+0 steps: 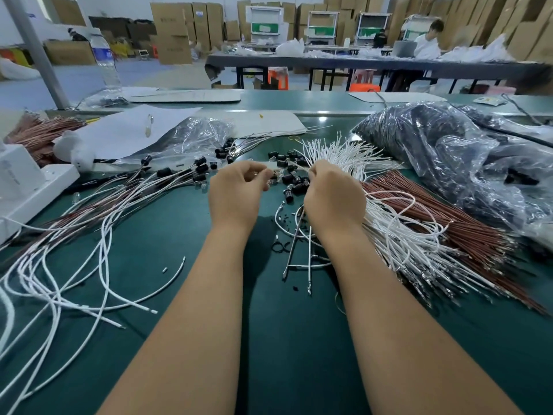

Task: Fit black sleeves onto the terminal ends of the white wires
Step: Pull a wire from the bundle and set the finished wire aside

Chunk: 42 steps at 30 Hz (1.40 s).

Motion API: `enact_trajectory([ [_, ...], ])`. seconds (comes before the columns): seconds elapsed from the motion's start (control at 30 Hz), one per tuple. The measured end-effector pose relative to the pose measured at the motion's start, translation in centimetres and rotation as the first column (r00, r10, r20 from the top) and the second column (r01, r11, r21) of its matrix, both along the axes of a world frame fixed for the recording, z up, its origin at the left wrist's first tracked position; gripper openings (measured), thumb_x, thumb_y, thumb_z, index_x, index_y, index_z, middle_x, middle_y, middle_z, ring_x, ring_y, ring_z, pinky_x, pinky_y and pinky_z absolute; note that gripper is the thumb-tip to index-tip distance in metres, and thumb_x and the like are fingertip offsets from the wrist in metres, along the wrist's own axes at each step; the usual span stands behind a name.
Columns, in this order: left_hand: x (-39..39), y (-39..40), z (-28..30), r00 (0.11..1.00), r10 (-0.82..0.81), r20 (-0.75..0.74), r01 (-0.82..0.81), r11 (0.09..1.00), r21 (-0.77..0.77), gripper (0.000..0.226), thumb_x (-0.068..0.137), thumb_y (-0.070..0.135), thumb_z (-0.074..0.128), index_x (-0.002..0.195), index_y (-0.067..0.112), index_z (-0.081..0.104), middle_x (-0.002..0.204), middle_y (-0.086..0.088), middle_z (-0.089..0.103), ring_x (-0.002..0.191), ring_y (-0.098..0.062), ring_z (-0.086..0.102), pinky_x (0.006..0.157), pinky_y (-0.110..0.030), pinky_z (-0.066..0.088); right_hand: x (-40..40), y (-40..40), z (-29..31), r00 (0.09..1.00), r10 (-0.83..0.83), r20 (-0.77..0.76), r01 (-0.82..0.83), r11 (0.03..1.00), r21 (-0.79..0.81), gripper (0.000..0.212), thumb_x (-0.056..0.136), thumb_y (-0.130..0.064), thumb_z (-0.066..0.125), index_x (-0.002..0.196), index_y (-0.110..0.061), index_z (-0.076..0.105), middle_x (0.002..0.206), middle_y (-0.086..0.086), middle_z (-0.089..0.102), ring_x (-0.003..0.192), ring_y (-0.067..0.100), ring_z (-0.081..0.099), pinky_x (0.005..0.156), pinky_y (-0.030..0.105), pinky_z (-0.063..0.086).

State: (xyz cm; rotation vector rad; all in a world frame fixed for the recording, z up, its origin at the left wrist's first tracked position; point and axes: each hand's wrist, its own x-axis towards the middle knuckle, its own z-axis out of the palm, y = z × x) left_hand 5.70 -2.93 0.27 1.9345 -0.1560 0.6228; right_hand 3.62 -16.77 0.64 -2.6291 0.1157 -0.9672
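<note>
— What have your hands got hold of?

— My left hand (236, 190) has its fingers curled, pinching something small at the fingertips; it looks like a black sleeve, but it is too small and blurred to be sure. My right hand (332, 196) is curled round a white wire, gripping it near its end, just beside the bundle of white wires (398, 235). The two hands are close together above the green mat (269, 339), not touching.

— Where are the sleeves?

— The loose black sleeves (294, 179) lie scattered on the mat between my two hands and just beyond them, touching the near edge of the white bundle.

— And the rest of the wires?

— The white bundle fans out from under my right hand, its terminal ends pointing away from me. Just beyond it, touching it, lies a bundle of brown wires (443, 217). On the far side of the sleeves from the bundle, to my left, a spread of finished wires (98, 217), white and brown, already carries black sleeves at its far ends.

— Anything else near?

— A big clear bag of dark parts (449, 154) lies beyond the brown wires, a smaller clear plastic bag (194, 136) beyond the sleeves, and a white box (27, 187) at the far left of the finished wires
</note>
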Motion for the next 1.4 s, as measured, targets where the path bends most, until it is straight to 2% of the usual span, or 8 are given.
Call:
enact_trajectory([
  [0.27,0.0,-2.3,-0.6,0.971,0.035,-0.238,0.123,0.776,0.619,0.038,0.088,0.039,0.054,0.126,0.041,0.057,0.118,-0.003,0.059,0.115,-0.026,0.050,0.098,-0.042,0.042,-0.3,0.2,0.2,0.997,0.065,-0.048,-0.064,0.998,0.012,0.017,0.097,-0.016,0.048,0.098,-0.011,0.064,0.087,0.005,0.065,0.074,0.022,0.055,0.065,0.031,0.040],
  [0.33,0.0,-2.4,-0.4,0.968,0.058,-0.244,0.111,0.774,0.623,0.035,0.087,0.039,0.055,0.122,0.043,0.059,0.119,-0.003,0.057,0.118,-0.027,0.048,0.099,-0.042,0.040,-0.3,0.1,0.3,0.995,0.093,-0.035,-0.090,0.993,0.075,0.018,0.097,-0.017,0.049,0.098,-0.011,0.065,0.091,0.005,0.065,0.076,0.020,0.053,0.067,0.029,0.037],
  [0.5,-0.2,-2.5,-0.4,0.967,-0.030,-0.253,0.142,0.888,0.438,0.019,0.081,0.028,0.064,0.099,0.029,0.068,0.099,0.005,0.067,0.097,-0.020,0.059,0.085,-0.034,0.049,-0.2,0.6,0.3,0.982,0.183,-0.045,-0.161,0.939,0.303,0.016,0.096,-0.017,0.050,0.097,-0.015,0.065,0.096,0.003,0.066,0.087,0.021,0.057,0.070,0.029,0.039],
  [0.63,0.1,-1.9,-0.1,0.970,-0.101,-0.223,0.110,0.994,0.027,0.027,0.079,0.009,0.068,0.105,0.020,0.067,0.087,0.003,0.061,0.076,-0.012,0.056,0.070,-0.023,0.047,-0.3,0.9,0.2,0.974,0.227,-0.027,-0.206,0.925,0.318,0.019,0.095,-0.016,0.052,0.104,-0.019,0.068,0.101,0.002,0.068,0.090,0.019,0.060,0.075,0.030,0.047],
  [0.73,0.0,-1.1,0.5,0.953,-0.247,-0.177,0.157,0.898,-0.410,0.027,0.080,-0.002,0.070,0.100,0.015,0.069,0.077,0.000,0.062,0.068,-0.009,0.058,0.066,-0.017,0.050,-0.4,0.8,0.2,0.973,0.229,0.020,-0.220,0.902,0.372,0.015,0.093,-0.019,0.057,0.100,-0.022,0.070,0.096,0.001,0.068,0.086,0.017,0.060,0.071,0.028,0.047],
  [0.9,0.2,-0.6,0.7,0.911,-0.396,-0.115,0.184,0.640,-0.746,0.013,0.088,0.000,0.062,0.090,0.010,0.069,0.078,-0.002,0.067,0.072,-0.010,0.063,0.071,-0.018,0.052,-0.5,0.8,0.3,0.975,0.220,0.036,-0.216,0.892,0.398,0.014,0.092,-0.020,0.058,0.097,-0.024,0.071,0.095,0.001,0.067,0.083,0.016,0.060,0.070,0.028,0.048],
  [1.07,0.7,-0.6,0.4,0.903,-0.425,-0.060,0.191,0.523,-0.831,0.020,0.090,-0.009,0.054,0.094,0.006,0.067,0.086,-0.005,0.068,0.076,-0.012,0.066,0.073,-0.017,0.055,-0.7,0.9,0.4,0.972,0.226,0.056,-0.229,0.884,0.407,0.015,0.091,-0.019,0.058,0.097,-0.023,0.071,0.096,0.000,0.067,0.083,0.015,0.060,0.072,0.029,0.050],
  [1.4,1.0,-0.4,0.2,0.915,-0.393,-0.090,0.187,0.613,-0.768,0.018,0.083,-0.005,0.067,0.087,0.013,0.069,0.080,0.001,0.070,0.074,-0.010,0.065,0.069,-0.018,0.052,-0.8,0.9,0.5,0.967,0.235,0.095,-0.253,0.891,0.378,0.015,0.092,-0.017,0.058,0.098,-0.019,0.071,0.097,0.002,0.066,0.084,0.017,0.060,0.074,0.033,0.051],
])
